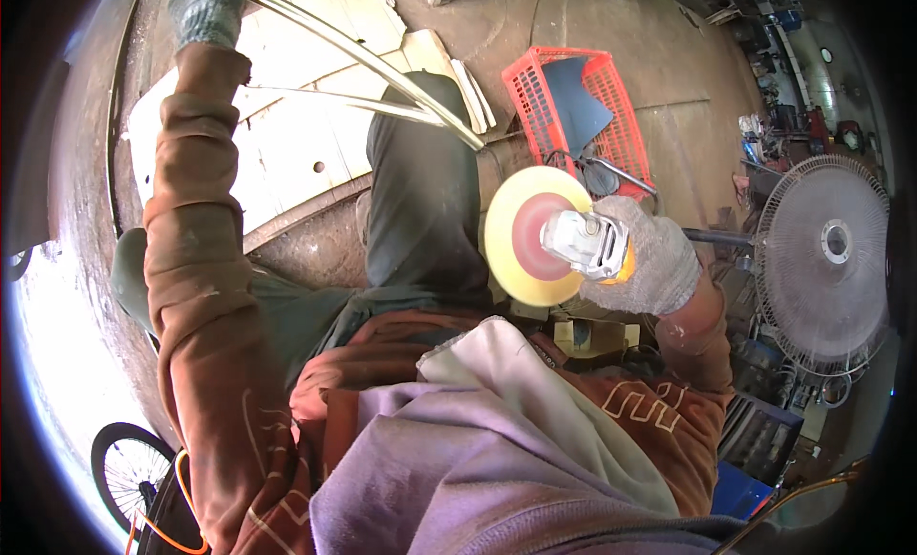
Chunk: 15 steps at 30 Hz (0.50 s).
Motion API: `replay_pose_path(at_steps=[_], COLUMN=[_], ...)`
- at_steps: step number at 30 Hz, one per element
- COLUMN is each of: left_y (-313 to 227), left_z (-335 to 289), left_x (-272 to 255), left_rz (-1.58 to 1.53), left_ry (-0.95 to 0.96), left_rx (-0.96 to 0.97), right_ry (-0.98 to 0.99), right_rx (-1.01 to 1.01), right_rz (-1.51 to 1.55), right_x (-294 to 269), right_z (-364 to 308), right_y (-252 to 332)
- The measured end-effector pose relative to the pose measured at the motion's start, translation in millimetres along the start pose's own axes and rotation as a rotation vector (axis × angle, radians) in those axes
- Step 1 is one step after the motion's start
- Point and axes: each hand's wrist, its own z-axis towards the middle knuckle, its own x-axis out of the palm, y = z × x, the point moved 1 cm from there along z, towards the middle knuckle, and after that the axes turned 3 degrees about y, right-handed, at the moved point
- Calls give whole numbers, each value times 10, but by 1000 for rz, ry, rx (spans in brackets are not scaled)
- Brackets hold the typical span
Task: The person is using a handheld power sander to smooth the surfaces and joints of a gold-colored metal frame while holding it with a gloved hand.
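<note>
My left hand (207, 15), in a grey knit glove, is closed at the upper left around one end of a long, shiny metal frame piece (382, 70). Two thin bars of this piece converge in a narrow V, and its pointed end lies over my knee (420, 163). In my gloved right hand (659, 254) is an angle grinder (587, 242) with a silver head and a yellow body. A round disc (511, 225), yellow outside and reddish inside, faces up from it, just below the metal's tip and apart from it. Whether the disc spins I cannot tell.
Flattened cardboard (296, 163) covers the floor at left. Beyond the grinder stands a red plastic crate (602, 73) with a dark blue sheet inside. A large caged fan (826, 288) is close on the right. A bicycle wheel (124, 469) shows at lower left.
</note>
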Motion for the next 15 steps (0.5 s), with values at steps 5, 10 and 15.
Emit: replay_pose_path(at_steps=[5, 10, 15], left_y=[259, 424, 643], left_z=[42, 163, 261], left_x=[98, -14, -131], left_rz=[-35, -8, -48], left_ry=[22, 26, 43], left_rx=[-64, -102, -20], right_ry=[30, 47, 70], right_rx=[-69, -161, -184], right_rz=[-21, -43, -71], right_x=[118, 121, 75], right_z=[90, 259, 451], right_y=[-73, -65, -25])
